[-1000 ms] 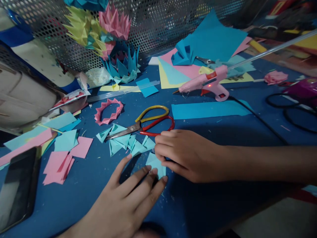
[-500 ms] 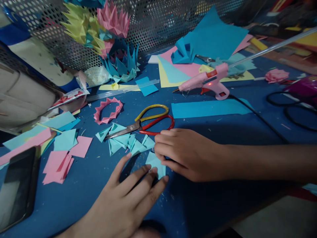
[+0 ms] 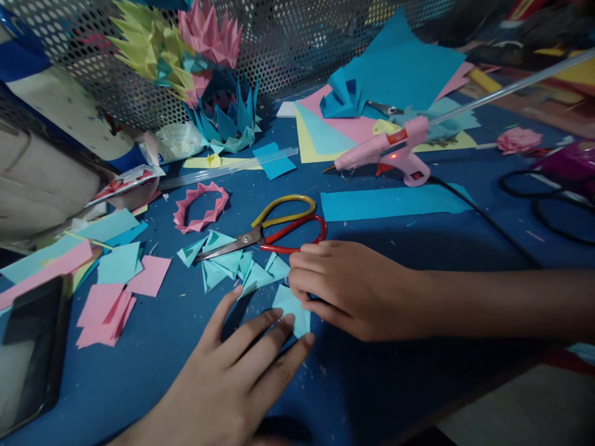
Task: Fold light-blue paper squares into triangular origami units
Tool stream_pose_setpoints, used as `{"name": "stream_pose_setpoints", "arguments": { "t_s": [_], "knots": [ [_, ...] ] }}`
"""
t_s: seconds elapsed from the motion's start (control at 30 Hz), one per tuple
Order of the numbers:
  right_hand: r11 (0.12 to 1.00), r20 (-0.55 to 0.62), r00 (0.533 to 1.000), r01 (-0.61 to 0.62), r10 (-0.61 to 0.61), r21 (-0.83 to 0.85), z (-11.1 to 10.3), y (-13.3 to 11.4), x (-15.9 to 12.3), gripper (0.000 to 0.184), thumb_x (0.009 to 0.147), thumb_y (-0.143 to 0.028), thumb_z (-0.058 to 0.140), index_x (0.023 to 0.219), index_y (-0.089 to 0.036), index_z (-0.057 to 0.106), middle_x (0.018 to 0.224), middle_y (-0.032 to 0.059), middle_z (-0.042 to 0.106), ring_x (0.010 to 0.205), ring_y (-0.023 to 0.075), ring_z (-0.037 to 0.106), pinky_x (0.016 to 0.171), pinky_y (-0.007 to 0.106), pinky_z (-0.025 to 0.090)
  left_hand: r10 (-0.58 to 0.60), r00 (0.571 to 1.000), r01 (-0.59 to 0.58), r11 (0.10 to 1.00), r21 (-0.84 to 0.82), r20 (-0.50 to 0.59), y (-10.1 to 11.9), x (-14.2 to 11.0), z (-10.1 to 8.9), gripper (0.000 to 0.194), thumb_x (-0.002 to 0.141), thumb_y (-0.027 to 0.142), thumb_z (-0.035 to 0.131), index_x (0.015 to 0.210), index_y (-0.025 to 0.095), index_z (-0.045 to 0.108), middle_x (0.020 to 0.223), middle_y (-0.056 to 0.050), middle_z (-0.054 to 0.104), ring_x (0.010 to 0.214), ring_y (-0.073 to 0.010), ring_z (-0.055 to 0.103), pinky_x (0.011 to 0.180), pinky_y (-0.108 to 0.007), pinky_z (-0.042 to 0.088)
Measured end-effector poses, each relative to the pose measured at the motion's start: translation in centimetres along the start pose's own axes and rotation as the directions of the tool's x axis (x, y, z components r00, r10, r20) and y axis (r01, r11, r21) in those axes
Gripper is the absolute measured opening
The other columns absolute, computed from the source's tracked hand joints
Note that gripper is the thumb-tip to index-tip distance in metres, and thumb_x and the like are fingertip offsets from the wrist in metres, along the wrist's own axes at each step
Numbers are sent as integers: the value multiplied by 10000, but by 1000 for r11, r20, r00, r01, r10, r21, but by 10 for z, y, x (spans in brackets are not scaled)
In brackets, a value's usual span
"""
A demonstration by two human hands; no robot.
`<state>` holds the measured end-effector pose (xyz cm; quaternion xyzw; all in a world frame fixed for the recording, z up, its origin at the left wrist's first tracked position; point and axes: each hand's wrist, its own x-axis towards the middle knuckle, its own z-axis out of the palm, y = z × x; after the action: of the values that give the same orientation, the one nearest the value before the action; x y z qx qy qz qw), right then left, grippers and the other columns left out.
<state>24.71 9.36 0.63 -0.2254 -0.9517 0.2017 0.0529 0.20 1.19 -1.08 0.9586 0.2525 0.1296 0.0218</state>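
Observation:
My left hand lies palm down with its fingers spread. Its fingertips press on the lower left part of a small light-blue paper square on the table. From the right comes my right hand, its fingers curled down at the square's upper right side; the fingertips are mostly hidden. Just beyond both hands lie several folded light-blue paper triangles. Scissors with one yellow and one red handle rest open, their blades across the triangles. A pink paper ring with pointed edges lies beyond them.
A pink glue gun with its light on and a blue paper strip lie behind my right hand. At left are pink paper squares and a phone. Spiky paper flowers stand by a perforated metal panel.
Both hands stay almost still on the light-blue paper square. The whole view shifts very slightly, with the things at the left drifting a little to the left.

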Motion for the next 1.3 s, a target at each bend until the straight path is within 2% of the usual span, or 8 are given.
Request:
{"name": "stream_pose_setpoints", "arguments": {
  "t_s": [0.1,0.3,0.63,0.83,0.97,1.1,1.2,1.3],
  "knots": [
    [1000,-13,1000,14,-14,-4,0,0,0,93,954,-219,490,932,-159,558,984,80,609,870,218,497,741,348,353,-15,1000,15,1000,1,-6,1,-1,0,650,1050,610,197,1437,204,526,1263,-53,662,1246,-248,513,1220,-581,-8],
    [999,-29,999,32,-32,-4,0,2,0,70,938,-217,518,925,-157,552,984,76,607,833,202,478,720,341,343,27,997,-30,999,37,70,0,-4,-4,656,1054,586,120,1467,236,491,1338,-98,613,1312,-279,461,1190,-637,5],
    [999,-26,998,52,-51,18,0,4,-1,90,957,-222,483,916,-167,542,981,73,603,843,203,481,755,343,354,18,998,-20,999,33,53,-1,-2,-3,643,1060,575,142,1465,216,489,1324,-87,628,1307,-264,477,1205,-625,-24],
    [998,-14,998,54,-54,-29,1,3,-1,104,960,-233,477,942,-163,552,1018,81,606,869,213,502,786,364,387,7,1000,-7,1000,19,19,1,-3,-2,642,1063,572,147,1432,210,528,1297,-77,649,1271,-258,505,1207,-626,0],
    [994,-24,997,65,-67,-84,1,3,-1,95,950,-230,504,943,-154,561,1022,88,611,892,222,520,793,367,401,21,999,-22,999,26,49,0,-3,-5,645,1065,563,140,1435,202,526,1316,-93,636,1282,-269,497,1197,-644,10],
    [968,-95,973,195,-211,-157,-3,5,-2,134,987,-173,455,970,-157,587,999,67,617,851,193,516,720,331,389,39,998,-42,998,50,45,-1,-4,-5,630,1063,567,164,1444,211,517,1339,-94,620,1284,-272,499,1199,-640,-9],
    [888,-136,894,386,-427,-251,-8,9,-3,270,1027,-129,373,956,-181,629,931,18,637,741,163,490,621,327,328,28,999,-30,998,49,40,-1,-4,-3,630,1067,552,139,1440,219,523,1336,-90,620,1286,-267,504,1202,-636,-12],
    [831,-100,843,489,-528,-266,-12,13,-5,267,1043,-171,408,968,-183,664,899,-13,655,693,140,478,595,339,302,14,1000,-14,999,31,4,0,-4,-1,602,1082,506,133,1431,219,532,1317,-80,630,1287,-250,508,1214,-614,2]
  ]
}}
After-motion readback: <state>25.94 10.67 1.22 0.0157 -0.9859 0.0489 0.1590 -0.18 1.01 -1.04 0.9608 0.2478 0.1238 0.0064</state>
